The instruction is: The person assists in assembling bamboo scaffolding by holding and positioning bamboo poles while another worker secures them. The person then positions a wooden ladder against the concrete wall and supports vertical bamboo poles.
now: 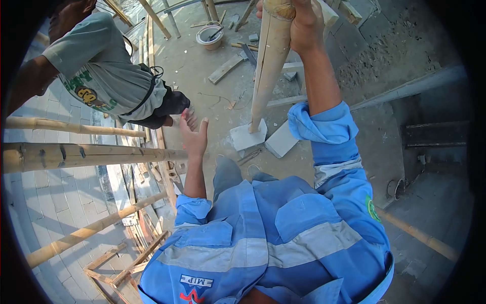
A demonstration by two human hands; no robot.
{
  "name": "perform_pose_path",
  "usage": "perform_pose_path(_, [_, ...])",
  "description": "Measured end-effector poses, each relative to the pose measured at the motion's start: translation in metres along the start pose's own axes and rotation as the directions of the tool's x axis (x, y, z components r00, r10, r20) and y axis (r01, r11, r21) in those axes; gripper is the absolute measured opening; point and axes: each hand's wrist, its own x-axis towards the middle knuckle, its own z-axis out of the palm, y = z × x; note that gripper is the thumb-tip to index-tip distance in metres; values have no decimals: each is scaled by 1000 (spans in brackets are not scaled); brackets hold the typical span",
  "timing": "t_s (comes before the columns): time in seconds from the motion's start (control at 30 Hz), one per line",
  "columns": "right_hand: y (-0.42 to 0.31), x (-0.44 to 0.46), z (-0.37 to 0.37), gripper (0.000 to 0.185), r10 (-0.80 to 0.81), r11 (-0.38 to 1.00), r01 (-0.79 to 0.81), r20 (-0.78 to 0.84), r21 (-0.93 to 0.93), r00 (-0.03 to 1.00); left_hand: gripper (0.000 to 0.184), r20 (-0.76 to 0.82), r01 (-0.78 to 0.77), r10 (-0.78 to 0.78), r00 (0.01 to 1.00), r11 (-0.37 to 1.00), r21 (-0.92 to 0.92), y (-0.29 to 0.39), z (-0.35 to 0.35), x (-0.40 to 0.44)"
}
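Note:
My right hand is raised at the top of the view, its fingers wrapped round a thick bamboo pole. The pole stands near upright, its narrow lower end meeting a pale block on the ground. Beside that lies a second pale block. At chest height to the left, my left hand is held out with thumb and fingers apart, holding nothing. A horizontal bamboo pole runs just beneath it; the hand appears apart from it.
A co-worker in a grey-green shirt stands close on the left. More bamboo poles cross the left side above paving. A bucket and a wooden offcut sit on the ground ahead. A low ledge runs along the right.

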Motion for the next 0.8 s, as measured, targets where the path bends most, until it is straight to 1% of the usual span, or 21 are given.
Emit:
perform_pose_path(0.03, [-6, 0, 3, 65, -23, 1000, 23, -10, -20, 1000, 81, 234, 110, -101, 967, 994, -28, -7, 20, 7])
perform_pose_path(0.07, [-6, -3, 4, 63, -16, 999, 16, -8, -36, 1000, 82, 392, 46, -45, 919, 999, 7, 13, 33, 14])
perform_pose_path(0.1, [-6, -4, 3, 62, -14, 998, 13, -11, -55, 1000, 84, 544, -29, 10, 839, 999, 27, 35, 46, 23])
perform_pose_path(0.13, [-7, -5, 0, 60, -10, 997, 9, -16, -76, 1000, 87, 601, -66, 72, 796, 997, -33, 47, 60, 34])
perform_pose_path(0.17, [-11, -6, -4, 58, -42, 994, 45, 30, -95, 999, 90, 653, -96, 135, 745, 991, -95, 57, 76, 44])
perform_pose_path(0.2, [-11, -7, -6, 57, -6, 997, 9, 41, -74, 999, 94, 699, -123, 200, 686, 979, -160, 63, 91, 56])
perform_pose_path(0.27, [-10, -9, -5, 56, 57, 998, -56, 45, -26, 997, 96, 770, -77, 272, 577, 957, -280, 68, 118, 74])
perform_pose_path(0.3, [-6, -9, -6, 56, 45, 999, -44, 34, -30, 998, 97, 803, -48, 310, 510, 942, -333, 72, 129, 87])
perform_pose_path(0.33, [-7, -6, -4, 59, -7, 999, 9, 38, -50, 999, 94, 842, -64, 323, 433, 942, -328, 76, 138, 101])
perform_pose_path(0.4, [-6, -7, 4, 65, -81, 992, 86, 55, -89, 995, 88, 905, -81, 317, 282, 948, -307, 80, 148, 117])
perform_pose_path(0.43, [-6, -7, 2, 61, -70, 992, 75, 60, -99, 996, 81, 935, -57, 265, 234, 964, -259, 86, 153, 123])
perform_pose_path(0.5, [-10, -9, 7, 74, 20, 996, -22, -26, -85, 999, 69, 977, -19, 143, 157, 990, -142, 100, 155, 126])
perform_pose_path(0.53, [-13, -9, 9, 81, 59, 996, -64, -62, -70, 996, 65, 961, -45, 199, 194, 980, -194, 103, 157, 124])
perform_pose_path(0.57, [-15, -10, 10, 87, 105, 993, -108, -60, -41, 993, 60, 938, -73, 259, 231, 966, -248, 106, 158, 122])
perform_pose_path(0.6, [-17, -10, 10, 87, 68, 994, -75, -84, -79, 994, 55, 908, -98, 317, 273, 948, -302, 108, 160, 118])
perform_pose_path(0.67, [-18, -9, 12, 89, 14, 989, -28, -95, -148, 995, 50, 932, -84, 261, 253, 965, -247, 104, 160, 117])
perform_pose_path(0.7, [-14, -7, 11, 89, -1, 990, -13, -98, -140, 995, 47, 938, -78, 233, 257, 972, -220, 103, 160, 117])
perform_pose_path(0.8, [-18, -8, 14, 89, 68, 997, -70, -58, -30, 996, 45, 878, -77, 281, 388, 959, -273, 98, 163, 106])
